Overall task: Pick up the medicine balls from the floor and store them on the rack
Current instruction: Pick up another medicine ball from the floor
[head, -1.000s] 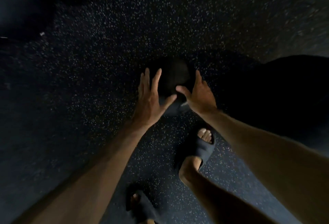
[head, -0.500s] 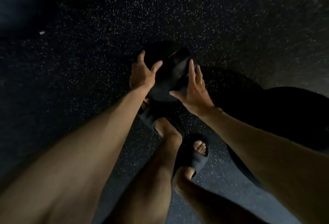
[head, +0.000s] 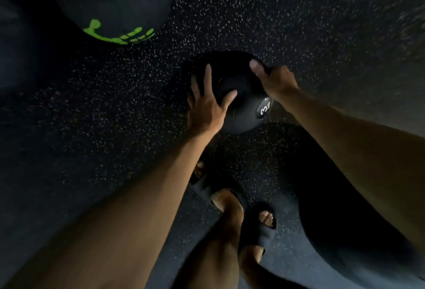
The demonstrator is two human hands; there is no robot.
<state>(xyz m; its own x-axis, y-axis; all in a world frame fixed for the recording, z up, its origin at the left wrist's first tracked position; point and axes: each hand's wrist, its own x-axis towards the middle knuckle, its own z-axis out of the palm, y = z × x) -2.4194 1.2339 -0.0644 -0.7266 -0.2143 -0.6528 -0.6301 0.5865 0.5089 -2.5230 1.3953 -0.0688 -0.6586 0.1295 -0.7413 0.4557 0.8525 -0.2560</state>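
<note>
A black medicine ball [head: 239,109] with a small white label lies on the dark speckled floor in the middle of the view. My left hand [head: 207,107] presses its left side with spread, straight fingers. My right hand [head: 273,81] grips the ball's upper right, thumb over the top and fingers curled round the far side. A second, larger black medicine ball [head: 110,6] with bright green markings lies at the top left, well apart from both hands.
My two feet in dark slides [head: 259,226] stand just below the ball. A big dark rounded shape [head: 345,196] lies on the floor at the lower right, under my right forearm. The speckled rubber floor [head: 299,24] stretches all round.
Both hands have closed in on the black ball: the left now lies flat on its side, the right has curled over its top. The view has moved nearer, and the green-marked ball looms larger.
</note>
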